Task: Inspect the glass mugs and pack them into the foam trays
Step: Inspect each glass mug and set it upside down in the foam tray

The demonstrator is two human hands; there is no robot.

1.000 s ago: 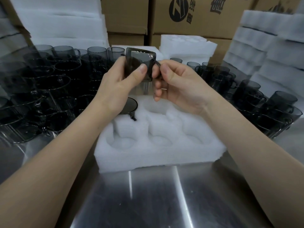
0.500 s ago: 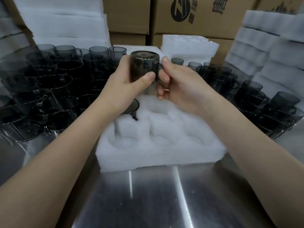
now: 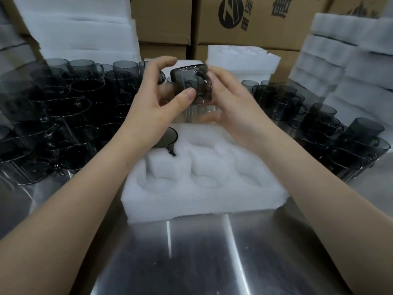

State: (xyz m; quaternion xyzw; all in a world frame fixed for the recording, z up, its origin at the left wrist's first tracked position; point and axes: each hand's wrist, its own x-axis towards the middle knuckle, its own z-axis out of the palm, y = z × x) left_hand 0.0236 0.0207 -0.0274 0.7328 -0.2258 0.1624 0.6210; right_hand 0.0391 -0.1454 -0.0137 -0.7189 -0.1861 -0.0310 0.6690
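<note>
1. I see both hands raised over the far edge of the foam tray [image 3: 204,188], with one smoky glass mug [image 3: 187,81] held between them, clear of the tray.
2. The left hand [image 3: 155,109] presses its thumb on the mug's near wall, with its fingers curled at the mug's left side.
3. The right hand [image 3: 234,107] cups the mug from the right; the handle faces that palm.
4. A second mug [image 3: 168,138] sits in the tray's far-left pocket; the near pockets hold nothing.
5. The tray rests on a steel bench [image 3: 212,256].
6. Loose mugs [image 3: 63,107] crowd the bench left and right, with cardboard boxes [image 3: 265,22] and foam stacks [image 3: 350,71] behind.
</note>
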